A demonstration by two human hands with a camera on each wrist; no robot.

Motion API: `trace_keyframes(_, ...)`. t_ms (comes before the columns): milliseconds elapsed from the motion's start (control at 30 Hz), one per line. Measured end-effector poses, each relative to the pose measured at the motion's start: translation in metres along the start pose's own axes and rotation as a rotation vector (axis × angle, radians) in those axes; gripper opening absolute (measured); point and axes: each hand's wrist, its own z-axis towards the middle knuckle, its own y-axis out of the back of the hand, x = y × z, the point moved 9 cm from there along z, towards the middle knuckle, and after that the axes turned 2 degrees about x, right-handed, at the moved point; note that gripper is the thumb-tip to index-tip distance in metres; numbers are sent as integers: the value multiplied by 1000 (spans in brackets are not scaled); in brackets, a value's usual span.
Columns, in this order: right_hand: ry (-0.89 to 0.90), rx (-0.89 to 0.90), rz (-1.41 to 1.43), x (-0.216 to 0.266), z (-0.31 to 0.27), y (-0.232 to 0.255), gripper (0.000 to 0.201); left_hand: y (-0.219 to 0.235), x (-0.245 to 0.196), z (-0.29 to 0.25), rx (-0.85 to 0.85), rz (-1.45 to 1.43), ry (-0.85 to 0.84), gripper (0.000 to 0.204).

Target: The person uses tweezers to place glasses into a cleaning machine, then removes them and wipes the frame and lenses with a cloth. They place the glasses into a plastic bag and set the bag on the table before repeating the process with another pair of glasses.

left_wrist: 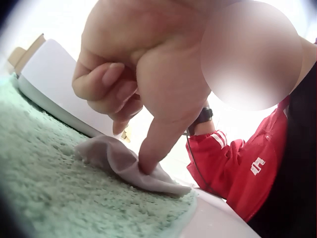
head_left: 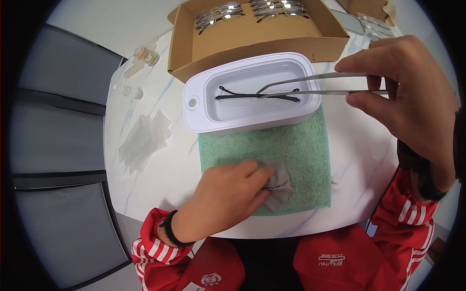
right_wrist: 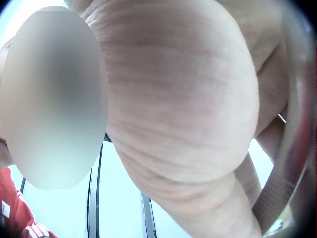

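My right hand (head_left: 407, 82) holds long metal tweezers (head_left: 335, 92) between thumb and fingers. Their bent tips reach into a white oblong cleaner tub (head_left: 194, 119), at the middle of a pair of dark-armed eyeglasses (head_left: 281, 98) with clear lenses. The right wrist view is mostly filled by the palm (right_wrist: 183, 89), with part of the tweezers (right_wrist: 277, 193) at its edge. Below the tub, my left hand (head_left: 221, 196) pinches a crumpled grey cloth (head_left: 279, 186) lying on a green towel (head_left: 310, 160). In the left wrist view, thumb and forefinger press into that cloth (left_wrist: 114, 158).
Behind the tub stands an open cardboard box (head_left: 218, 43) with several eyeglasses (head_left: 218, 15) in rows. Thin white sheets (head_left: 144, 140), a small clear bottle (head_left: 128, 91) and a jar (head_left: 146, 55) are at the left. Clear plastic packets (head_left: 376, 26) lie at the back right.
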Motion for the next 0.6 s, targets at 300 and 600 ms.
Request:
trace_keyframes(300, 23, -119, 23, -2, -3, 1, 39, -1, 5, -3, 187, -220, -61, 24)
trace_keyframes(600, 23, -143, 147, -11, -13, -3, 38, 80, 110, -34, -684, -971, 21, 19)
